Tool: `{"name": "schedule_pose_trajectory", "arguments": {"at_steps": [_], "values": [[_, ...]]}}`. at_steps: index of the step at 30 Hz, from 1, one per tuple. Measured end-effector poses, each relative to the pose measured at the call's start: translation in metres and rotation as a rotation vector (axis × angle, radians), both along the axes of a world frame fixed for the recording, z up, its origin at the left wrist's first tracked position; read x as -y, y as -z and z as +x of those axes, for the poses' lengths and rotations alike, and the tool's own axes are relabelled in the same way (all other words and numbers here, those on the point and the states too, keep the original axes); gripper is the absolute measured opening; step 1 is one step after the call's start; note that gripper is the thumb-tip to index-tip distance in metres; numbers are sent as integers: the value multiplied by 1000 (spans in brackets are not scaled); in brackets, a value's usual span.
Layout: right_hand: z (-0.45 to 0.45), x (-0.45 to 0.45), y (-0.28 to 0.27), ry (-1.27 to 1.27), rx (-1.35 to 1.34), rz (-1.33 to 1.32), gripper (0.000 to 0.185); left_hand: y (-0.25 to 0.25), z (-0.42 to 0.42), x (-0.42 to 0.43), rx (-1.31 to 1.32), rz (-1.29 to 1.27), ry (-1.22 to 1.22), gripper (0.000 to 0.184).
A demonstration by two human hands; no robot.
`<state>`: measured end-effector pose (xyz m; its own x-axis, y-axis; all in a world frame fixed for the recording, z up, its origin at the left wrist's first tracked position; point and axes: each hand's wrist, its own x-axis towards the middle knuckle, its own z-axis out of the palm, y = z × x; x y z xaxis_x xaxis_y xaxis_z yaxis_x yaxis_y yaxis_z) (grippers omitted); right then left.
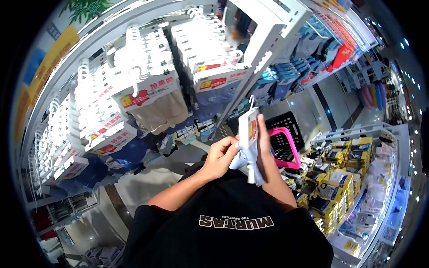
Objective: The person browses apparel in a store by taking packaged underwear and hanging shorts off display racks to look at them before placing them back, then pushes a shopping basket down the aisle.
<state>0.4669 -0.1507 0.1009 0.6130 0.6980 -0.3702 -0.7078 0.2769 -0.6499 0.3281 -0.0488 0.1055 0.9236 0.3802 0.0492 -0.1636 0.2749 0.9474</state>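
In front of my chest I hold a pale blue folded garment [244, 157] on a white card hanger [248, 127] with a red and yellow label and a hook at its top. My left hand [220, 156] pinches the garment's left side, just below the card, with thumb and fingers together. Along the card's right edge lies my right hand [263, 140], gripping it from the side; some of its fingers are hidden behind the card. The card is upright and slightly tilted. A white strip hangs from the garment's lower end.
Racks of carded garments [161, 109] hang close on the left and ahead. A black basket [292, 127] with a pink handle [292, 149] is beyond my right forearm. A bin of yellow and black packets [335, 185] stands at right. A shelf post [261, 49] rises ahead.
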Motion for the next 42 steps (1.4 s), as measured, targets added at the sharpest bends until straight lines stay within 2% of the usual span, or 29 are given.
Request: {"name": "schedule_pose_trajectory", "arguments": {"at_steps": [1,2,3,6,7,8,14,16,18,22,26,28,29,31,33,34,35,37,39,42], "values": [[1,-5,-12,99,151,18,50,5,-2,-3,-7,-52,-34,28],[5,-8,-25,137,279,23,46,11,-2,-12,34,80,-69,33],[8,-10,-33,179,406,27,42,14,-8,-19,-6,-53,-8,38],[19,-20,-37,291,593,46,36,7,-4,-16,44,-59,-34,28],[22,-24,-40,297,610,65,36,-3,-3,-11,10,-71,-33,26],[24,-30,-44,303,628,85,36,-10,-2,-12,-46,65,-44,21],[31,-73,-78,292,775,171,38,-19,14,-30,55,106,-267,18],[39,-83,-73,188,795,142,36,-22,15,-40,9,149,-320,19],[46,-92,-52,138,842,83,31,-11,19,-48,1,158,-348,21],[40,-92,-41,118,875,53,42,20,20,-57,-107,180,-417,23],[35,-68,-29,91,995,-179,41,11,17,-60,-211,112,-366,25],[36,-47,-11,117,1040,-286,38,22,20,-60,-121,128,-407,25],[40,-35,-1,196,1089,-313,31,27,20,-59,-76,134,-427,25],[50,-4,28,269,954,-366,29,29,15,-57,-127,87,-372,26],[57,32,37,317,1002,-681,30,41,15,-50,-135,-8,-313,26],[65,53,55,376,1197,-793,31,58,11,-52,-238,50,-193,27],[63,72,54,371,1336,-980,35,74,9,-47,-211,34,-137,26],[65,109,80,412,1431,-1225,39,85,5,-35,-261,15,-33,24],[65,141,118,372,1319,-1334,45,84,4,-23,-320,84,35,21],[52,177,189,180,1005,-1438,50,83,9,-7,-362,62,164,22]]}}
